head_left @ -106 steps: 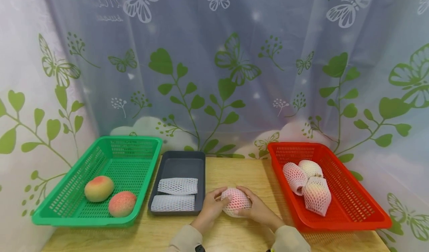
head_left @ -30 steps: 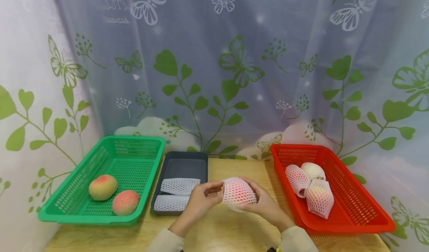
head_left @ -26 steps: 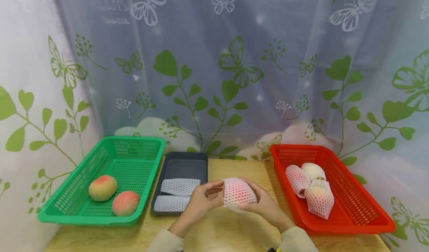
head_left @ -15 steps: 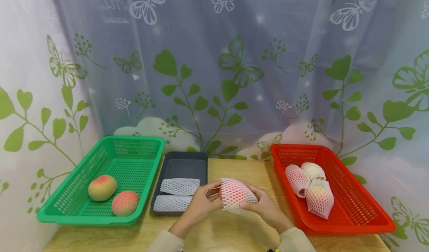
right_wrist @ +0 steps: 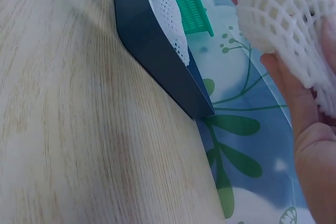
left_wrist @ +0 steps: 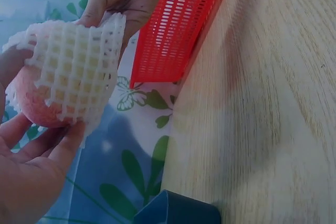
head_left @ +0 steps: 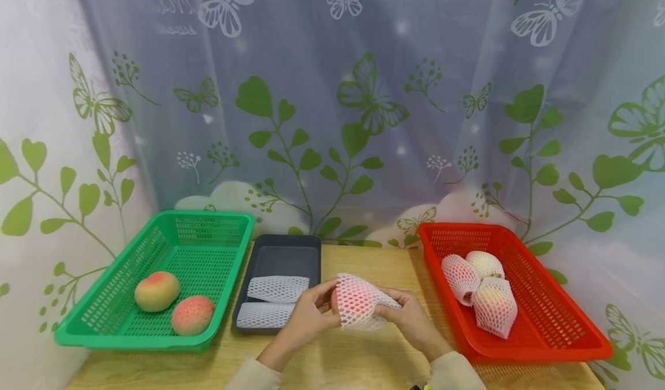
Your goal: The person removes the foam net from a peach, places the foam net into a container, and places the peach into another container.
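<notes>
Between both hands, over the table, is a peach partly covered by a white foam net sleeve. My left hand holds the peach from the left, where bare pink skin shows in the left wrist view. My right hand pinches the sleeve's right end, which is drawn out into a narrow tail. In the right wrist view, the net hides most of the fruit, and the fingers of the right hand lie along its gathered end.
At left, a green basket holds two bare peaches. A dark grey tray beside it carries two flat foam nets. On the right stands a red basket with three netted fruits. A patterned curtain hangs behind.
The sleeve has shifted on the peach, and its right end is now stretched into a tail. My right hand went from cupping the netted fruit to pinching that end; the left keeps its hold.
</notes>
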Demonstrator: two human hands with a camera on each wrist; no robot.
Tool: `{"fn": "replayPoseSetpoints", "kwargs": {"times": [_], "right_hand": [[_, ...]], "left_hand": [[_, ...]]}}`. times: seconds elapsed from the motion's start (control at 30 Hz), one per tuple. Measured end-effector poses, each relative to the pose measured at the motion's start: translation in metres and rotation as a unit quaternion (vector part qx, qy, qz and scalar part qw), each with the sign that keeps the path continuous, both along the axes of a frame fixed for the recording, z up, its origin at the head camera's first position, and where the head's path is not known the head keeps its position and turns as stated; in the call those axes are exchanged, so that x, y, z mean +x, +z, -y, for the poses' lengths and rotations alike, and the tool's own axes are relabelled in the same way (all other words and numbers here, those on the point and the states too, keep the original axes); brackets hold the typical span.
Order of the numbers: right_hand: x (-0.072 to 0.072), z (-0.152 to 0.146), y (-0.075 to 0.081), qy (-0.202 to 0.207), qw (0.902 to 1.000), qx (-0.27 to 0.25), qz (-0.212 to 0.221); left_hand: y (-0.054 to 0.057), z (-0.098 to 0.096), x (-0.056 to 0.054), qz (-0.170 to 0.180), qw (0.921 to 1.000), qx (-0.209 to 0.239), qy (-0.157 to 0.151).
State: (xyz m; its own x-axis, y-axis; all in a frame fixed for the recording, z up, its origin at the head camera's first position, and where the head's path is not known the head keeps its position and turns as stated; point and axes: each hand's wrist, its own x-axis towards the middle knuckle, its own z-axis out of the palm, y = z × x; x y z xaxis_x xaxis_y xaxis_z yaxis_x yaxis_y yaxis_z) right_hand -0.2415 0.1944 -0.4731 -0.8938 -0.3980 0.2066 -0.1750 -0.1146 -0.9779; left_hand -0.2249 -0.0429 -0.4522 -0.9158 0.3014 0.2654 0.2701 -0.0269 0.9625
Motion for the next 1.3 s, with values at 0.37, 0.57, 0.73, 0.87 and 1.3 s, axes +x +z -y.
{"fn": "replayPoseSetpoints", "kwargs": {"times": [0.37,0.57,0.73,0.87,1.3], "right_hand": [[-0.001,0.007,0.006,-0.060,0.9981,-0.005,0.015],[-0.003,0.013,0.011,-0.100,0.9941,0.004,0.041],[-0.007,0.015,0.014,-0.127,0.9899,0.010,0.063],[-0.010,0.015,0.013,-0.141,0.9868,0.005,0.079],[-0.020,0.025,0.006,-0.141,0.9861,0.003,0.088]], "left_hand": [[0.002,0.011,-0.001,-0.003,0.9995,0.003,0.031],[0.004,0.018,-0.002,0.003,0.9993,0.013,0.035],[0.008,0.027,-0.003,0.011,0.9982,0.021,0.055],[0.011,0.042,-0.004,0.020,0.9964,0.027,0.077],[0.016,0.111,-0.002,0.008,0.9859,-0.034,0.164]]}}
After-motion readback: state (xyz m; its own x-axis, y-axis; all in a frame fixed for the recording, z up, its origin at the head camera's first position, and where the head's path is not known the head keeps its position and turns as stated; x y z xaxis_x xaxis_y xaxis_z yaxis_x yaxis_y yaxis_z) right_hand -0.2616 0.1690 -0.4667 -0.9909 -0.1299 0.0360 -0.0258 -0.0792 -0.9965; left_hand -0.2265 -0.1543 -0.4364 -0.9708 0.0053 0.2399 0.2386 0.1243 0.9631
